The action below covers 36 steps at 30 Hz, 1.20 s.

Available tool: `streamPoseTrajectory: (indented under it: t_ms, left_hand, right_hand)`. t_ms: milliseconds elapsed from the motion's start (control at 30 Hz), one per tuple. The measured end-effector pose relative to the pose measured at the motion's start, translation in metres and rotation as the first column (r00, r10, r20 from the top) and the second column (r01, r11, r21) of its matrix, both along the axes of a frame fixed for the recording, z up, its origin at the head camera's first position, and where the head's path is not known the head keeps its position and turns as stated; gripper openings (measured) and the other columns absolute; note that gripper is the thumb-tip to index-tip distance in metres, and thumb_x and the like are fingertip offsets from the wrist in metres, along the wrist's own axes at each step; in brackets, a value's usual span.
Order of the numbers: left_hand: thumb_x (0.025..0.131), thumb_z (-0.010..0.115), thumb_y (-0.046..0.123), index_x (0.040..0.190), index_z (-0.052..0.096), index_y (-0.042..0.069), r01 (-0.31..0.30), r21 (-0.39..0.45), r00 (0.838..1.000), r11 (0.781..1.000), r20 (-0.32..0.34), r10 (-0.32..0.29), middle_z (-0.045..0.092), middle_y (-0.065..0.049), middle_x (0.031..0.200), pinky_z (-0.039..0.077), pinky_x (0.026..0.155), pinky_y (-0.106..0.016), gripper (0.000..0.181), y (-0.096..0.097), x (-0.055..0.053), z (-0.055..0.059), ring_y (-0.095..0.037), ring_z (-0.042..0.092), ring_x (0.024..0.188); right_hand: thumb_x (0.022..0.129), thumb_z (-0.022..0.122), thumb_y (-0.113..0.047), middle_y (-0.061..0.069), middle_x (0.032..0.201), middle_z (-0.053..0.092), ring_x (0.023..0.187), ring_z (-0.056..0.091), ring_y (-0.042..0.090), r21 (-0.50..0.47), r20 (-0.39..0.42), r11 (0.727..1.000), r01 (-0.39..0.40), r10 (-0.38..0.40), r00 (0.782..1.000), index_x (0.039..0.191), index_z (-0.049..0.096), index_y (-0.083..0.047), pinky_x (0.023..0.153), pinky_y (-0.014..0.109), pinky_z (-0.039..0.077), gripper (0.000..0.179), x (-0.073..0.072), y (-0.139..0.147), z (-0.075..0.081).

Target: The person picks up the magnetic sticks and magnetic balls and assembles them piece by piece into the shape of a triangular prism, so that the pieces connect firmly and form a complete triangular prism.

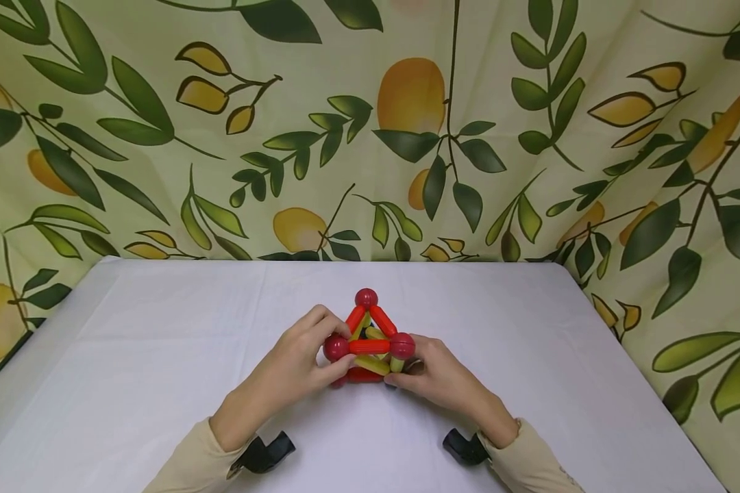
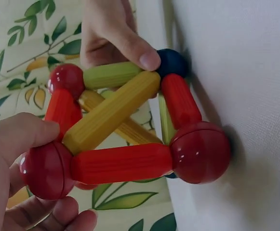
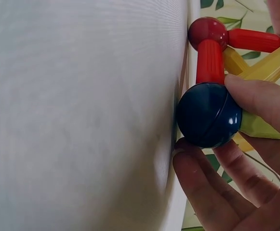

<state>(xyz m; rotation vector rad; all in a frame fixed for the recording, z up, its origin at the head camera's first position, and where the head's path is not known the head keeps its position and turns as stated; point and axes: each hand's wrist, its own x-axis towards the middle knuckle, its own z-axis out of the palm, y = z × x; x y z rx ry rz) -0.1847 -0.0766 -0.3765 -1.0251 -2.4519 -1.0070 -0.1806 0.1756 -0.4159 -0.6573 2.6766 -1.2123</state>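
A magnetic ball-and-rod structure (image 1: 370,347) stands on the white-covered table, built of red, yellow and green rods joined by red and dark blue balls. My left hand (image 1: 299,349) pinches its upper left red ball (image 2: 48,171) between thumb and fingers. From the other side, my right hand (image 1: 440,375) holds the lower right corner; its thumb lies at the green rod (image 2: 111,75) beside a blue ball (image 3: 208,115), with fingers under that ball. A yellow rod (image 2: 113,110) runs diagonally across one face. Another red ball (image 2: 201,152) sits low, by the tabletop. Part of the far side is hidden.
The white cloth-covered table (image 1: 160,329) spreads around both hands. Behind it hangs a curtain (image 1: 345,137) printed with leaves and fruit. Black wrist mounts (image 1: 271,452) stick out near the sleeves on both arms.
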Motion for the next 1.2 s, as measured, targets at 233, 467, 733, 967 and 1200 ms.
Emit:
streamPoseTrajectory:
  t_ms: [233, 467, 733, 967, 1200]
  left_hand:
    - [0.080, 0.082, 0.014, 0.096, 0.063, 0.012, 0.027, -0.066, 0.996, 0.997, 0.090, -0.021, 0.055, 0.004, 0.093, 0.054, 0.069, -0.020, 0.026, -0.006, 0.005, 0.007, -0.003, 0.054, 0.079]
    - [0.080, 0.083, 0.021, 0.095, 0.060, 0.018, 0.088, -0.152, 0.972, 0.984, 0.227, -0.052, 0.052, 0.008, 0.094, 0.054, 0.070, -0.020, 0.027, -0.013, 0.009, 0.018, -0.004, 0.053, 0.082]
    - [0.079, 0.084, 0.023, 0.094, 0.059, 0.019, 0.096, -0.168, 0.963, 0.981, 0.264, -0.049, 0.052, 0.009, 0.093, 0.054, 0.069, -0.021, 0.029, -0.016, 0.007, 0.023, -0.004, 0.052, 0.081]
    - [0.078, 0.085, 0.022, 0.092, 0.059, 0.019, 0.095, -0.166, 0.957, 0.982, 0.287, -0.044, 0.052, 0.009, 0.090, 0.050, 0.065, -0.017, 0.029, -0.014, 0.007, 0.023, -0.003, 0.050, 0.077]
    - [0.083, 0.081, 0.028, 0.101, 0.061, 0.020, 0.098, -0.167, 0.950, 0.981, 0.308, -0.042, 0.055, 0.010, 0.095, 0.052, 0.069, -0.021, 0.027, -0.017, 0.006, 0.022, -0.005, 0.052, 0.084]
  right_hand:
    - [0.081, 0.082, -0.019, -0.008, 0.098, 0.067, 0.082, 0.061, 0.010, 0.008, 0.029, 0.999, -0.034, 0.033, 0.999, 0.111, 0.069, -0.017, 0.073, 0.022, 0.055, 0.033, 0.001, -0.002, 0.001]
    - [0.078, 0.085, -0.024, -0.009, 0.093, 0.068, 0.080, 0.061, 0.010, 0.016, 0.053, 0.998, -0.068, 0.068, 0.996, 0.104, 0.068, -0.017, 0.072, 0.022, 0.055, 0.032, 0.005, -0.004, 0.003]
    - [0.078, 0.085, -0.029, -0.008, 0.095, 0.068, 0.080, 0.060, 0.009, 0.049, 0.041, 0.995, -0.093, 0.091, 0.995, 0.106, 0.067, -0.016, 0.072, 0.020, 0.055, 0.036, 0.005, -0.005, 0.004]
    - [0.079, 0.085, -0.026, -0.008, 0.096, 0.068, 0.082, 0.061, 0.009, 0.069, 0.027, 0.992, -0.103, 0.101, 0.994, 0.109, 0.067, -0.014, 0.075, 0.020, 0.055, 0.037, 0.002, -0.004, 0.004]
    - [0.079, 0.085, -0.030, -0.009, 0.099, 0.068, 0.085, 0.061, 0.009, 0.104, 0.077, 0.988, -0.117, 0.109, 0.991, 0.113, 0.067, -0.015, 0.078, 0.022, 0.055, 0.041, 0.000, -0.001, 0.008]
